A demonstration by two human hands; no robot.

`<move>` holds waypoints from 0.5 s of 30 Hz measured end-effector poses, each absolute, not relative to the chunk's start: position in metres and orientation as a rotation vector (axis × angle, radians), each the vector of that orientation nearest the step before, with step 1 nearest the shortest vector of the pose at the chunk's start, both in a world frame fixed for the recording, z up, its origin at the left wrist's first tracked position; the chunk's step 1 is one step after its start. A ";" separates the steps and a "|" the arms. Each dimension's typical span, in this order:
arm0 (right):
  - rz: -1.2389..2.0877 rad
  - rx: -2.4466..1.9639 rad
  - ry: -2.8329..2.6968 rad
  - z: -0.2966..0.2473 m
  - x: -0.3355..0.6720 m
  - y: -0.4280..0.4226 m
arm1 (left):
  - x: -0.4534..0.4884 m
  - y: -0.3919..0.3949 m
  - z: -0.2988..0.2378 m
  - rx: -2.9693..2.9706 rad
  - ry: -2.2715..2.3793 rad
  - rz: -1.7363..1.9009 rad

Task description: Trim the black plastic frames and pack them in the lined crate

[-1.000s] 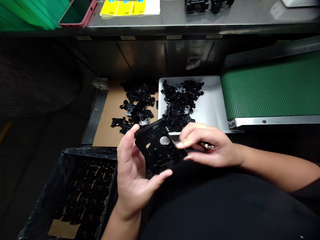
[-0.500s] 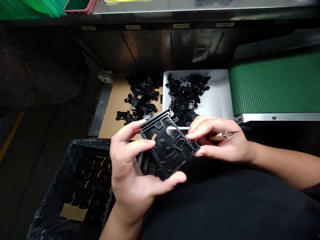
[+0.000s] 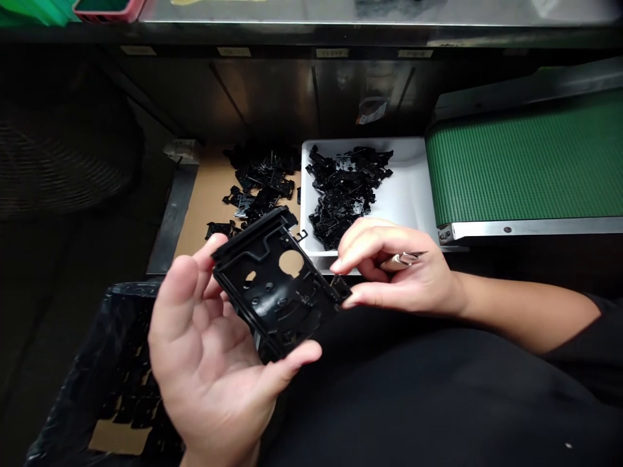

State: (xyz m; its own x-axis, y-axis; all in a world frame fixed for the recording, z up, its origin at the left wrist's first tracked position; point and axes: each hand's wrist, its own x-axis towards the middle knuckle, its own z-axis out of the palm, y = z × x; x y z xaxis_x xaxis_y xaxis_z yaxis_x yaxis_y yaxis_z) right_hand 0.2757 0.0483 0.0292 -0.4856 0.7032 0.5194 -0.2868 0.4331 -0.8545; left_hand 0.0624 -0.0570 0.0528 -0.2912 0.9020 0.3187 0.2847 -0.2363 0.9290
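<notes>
A flat black plastic plate (image 3: 275, 285) with a round hole and moulded ribs is held between both hands in front of my lap. My left hand (image 3: 209, 357) cradles it from below, thumb on its lower corner and fingers along its left edge. My right hand (image 3: 394, 272) pinches its right corner with thumb and forefinger. A thin metal tool (image 3: 403, 259) also lies in my right hand, its tip pointing right.
A white tray (image 3: 409, 194) with a heap of small black parts (image 3: 343, 191) stands beyond my hands. More black parts (image 3: 257, 188) lie on brown cardboard (image 3: 202, 201) to its left. A green conveyor belt (image 3: 525, 162) runs at right. A black-lined crate (image 3: 111, 376) sits at lower left.
The plate has shifted left and a little toward me. My left hand has opened flatter beneath it. My right hand keeps its pinch on the corner.
</notes>
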 end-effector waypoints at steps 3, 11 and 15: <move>1.262 -0.336 -1.689 0.030 0.270 0.051 | 0.055 -0.063 0.050 1.476 1.528 1.550; 1.342 -0.264 -1.718 0.035 0.240 0.053 | 0.030 -0.075 0.054 1.503 1.629 1.552; 1.362 -0.260 -1.755 0.036 0.213 0.050 | 0.007 -0.085 0.052 1.460 1.678 1.562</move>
State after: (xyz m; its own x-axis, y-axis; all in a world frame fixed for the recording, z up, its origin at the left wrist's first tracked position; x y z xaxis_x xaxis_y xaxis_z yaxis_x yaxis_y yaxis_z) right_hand 0.2133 0.0499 0.0364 -0.5960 0.6261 0.5027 -0.3313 0.3785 -0.8643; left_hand 0.0074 -0.0854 0.0517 -0.3599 0.8703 0.3363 0.3980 -0.1828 0.8990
